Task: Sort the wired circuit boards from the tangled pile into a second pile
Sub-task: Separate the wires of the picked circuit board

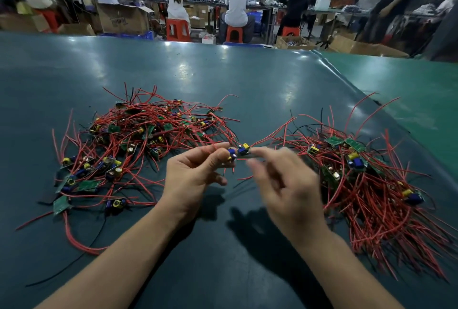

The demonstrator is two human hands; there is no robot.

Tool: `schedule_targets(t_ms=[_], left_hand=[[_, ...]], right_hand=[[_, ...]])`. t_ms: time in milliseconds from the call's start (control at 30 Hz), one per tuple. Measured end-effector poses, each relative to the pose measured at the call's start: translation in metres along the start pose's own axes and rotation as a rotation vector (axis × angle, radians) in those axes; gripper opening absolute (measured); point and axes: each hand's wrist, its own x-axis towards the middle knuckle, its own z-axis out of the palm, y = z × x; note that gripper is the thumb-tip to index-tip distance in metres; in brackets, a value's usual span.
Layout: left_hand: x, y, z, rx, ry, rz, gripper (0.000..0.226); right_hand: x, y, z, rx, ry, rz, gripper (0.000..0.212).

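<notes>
Mid-table, between both piles: left hand (195, 175) pinches a small wired circuit board (239, 152); right hand (285, 184), blurred, fingertips at the board's other end, grip can't tell. Tangled pile (138, 140) at 10 o'clock, second pile (371, 184) at 3. Board prob. light, stiff, fragile; take by edges, wires snag

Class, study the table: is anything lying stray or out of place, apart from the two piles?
Yes: a loose black wire lies alone on the green mat, trailing out from the left pile towards the near edge, with no board visibly attached.
</notes>
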Motion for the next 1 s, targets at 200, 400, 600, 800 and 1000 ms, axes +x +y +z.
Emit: schedule_targets(t_ms=[200,400,600,800,1000], left_hand=[[-0.005,-0.004,0.003,0.226,-0.056,0.219,0.038],[-0.008,-0.003,-0.002,0.704,-0.176,0.579,0.049],[-0.006,-0.004,-0.003,0.815,-0.249,0.697,0.040],[-0.008,-0.005,-0.001,0.889,-0.217,0.772,0.034],[-0.007,-0.004,-0.005,0.968,-0.298,0.748,0.028]], right_hand=[[-0.005,-0.005,0.016,-0.012,-0.153,-0.022,0.031],[0.000,-0.015,0.015,0.555,0.001,0.467,0.014],[0.009,-0.023,0.008,0.998,-0.048,0.855,0.011],[0.010,-0.021,0.008,1.042,-0.143,0.903,0.020],[0.012,-0.011,0.004,0.969,-0.222,0.990,0.016]])
